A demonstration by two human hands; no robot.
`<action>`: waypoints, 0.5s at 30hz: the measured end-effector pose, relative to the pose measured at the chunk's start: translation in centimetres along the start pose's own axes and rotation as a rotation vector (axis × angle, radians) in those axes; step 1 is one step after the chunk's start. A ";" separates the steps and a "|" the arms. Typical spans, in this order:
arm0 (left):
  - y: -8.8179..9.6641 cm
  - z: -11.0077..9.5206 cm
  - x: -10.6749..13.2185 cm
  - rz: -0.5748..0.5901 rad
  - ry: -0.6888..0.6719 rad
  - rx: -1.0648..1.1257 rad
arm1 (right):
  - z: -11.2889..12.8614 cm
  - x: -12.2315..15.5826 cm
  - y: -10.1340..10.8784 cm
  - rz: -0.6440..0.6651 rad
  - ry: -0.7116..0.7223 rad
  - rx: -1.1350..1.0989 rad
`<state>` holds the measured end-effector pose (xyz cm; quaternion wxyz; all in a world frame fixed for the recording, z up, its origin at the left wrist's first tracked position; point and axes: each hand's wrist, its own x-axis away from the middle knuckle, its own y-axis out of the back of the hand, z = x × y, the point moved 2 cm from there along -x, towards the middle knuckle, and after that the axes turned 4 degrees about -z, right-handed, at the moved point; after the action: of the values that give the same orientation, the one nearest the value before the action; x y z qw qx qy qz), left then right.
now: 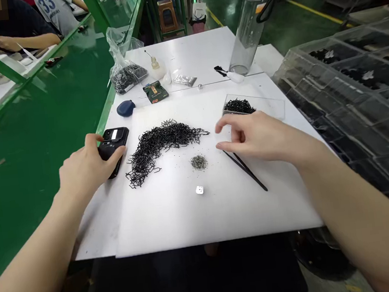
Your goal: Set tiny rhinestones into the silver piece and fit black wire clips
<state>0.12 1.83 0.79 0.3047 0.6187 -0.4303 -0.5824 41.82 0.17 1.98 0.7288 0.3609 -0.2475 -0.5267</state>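
Note:
My left hand (83,170) is at the table's left edge, its fingers and thumb set around a black case (120,134) with a white label and a dark rounded part. My right hand (256,136) hovers above the white mat, thumb and forefinger apart, holding nothing. Black tweezers (252,173) lie just below it. Behind it, a clear tray (270,105) contains small black pieces (239,106). Between my hands, bent black wire-like pieces (159,143) form a curved heap. In front of that are a pile of tiny metallic bits (199,162) and a small silvery square piece (199,190).
Toward the back stand a bag of black parts (126,76), a dark green packet (155,92) and a tall clear bottle (250,32). A dark blue rounded object (126,108) lies at left. Compartment bins (353,95) line the right; a green conveyor (81,79) runs left, co-workers beyond.

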 end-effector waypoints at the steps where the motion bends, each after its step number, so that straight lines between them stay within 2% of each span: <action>1: 0.7 -0.6 0.0 0.008 -0.035 0.009 | -0.1 0.2 0.1 0.064 -0.024 0.031; 3: 2.4 -2.6 0.1 -0.002 -0.114 0.067 | -0.1 0.5 0.1 0.165 -0.055 0.066; 5: 4.0 -5.7 0.8 -0.029 -0.235 0.221 | 0.0 0.6 0.1 0.214 -0.060 0.065; 7: 4.8 -9.5 1.8 0.064 -0.425 0.423 | 0.2 0.6 0.0 0.234 -0.039 0.022; 8: 4.7 -11.4 2.4 0.160 -0.527 0.504 | 0.3 0.5 0.0 0.238 -0.025 -0.017; 11: 3.5 -15.5 3.9 0.253 -0.713 0.674 | 0.4 0.2 0.2 0.190 0.030 -0.208; 13: 1.9 -16.5 4.6 0.296 -0.788 0.651 | 0.2 -0.2 0.5 0.093 0.062 -0.402; 15: 0.4 -16.3 5.1 0.266 -0.798 0.683 | 0.0 -0.8 0.5 -0.015 0.084 -0.653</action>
<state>15.82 -4.93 1.05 -0.0297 0.3538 -0.7518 -0.5556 41.89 0.99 2.35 0.8117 0.1311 -0.0326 -0.5682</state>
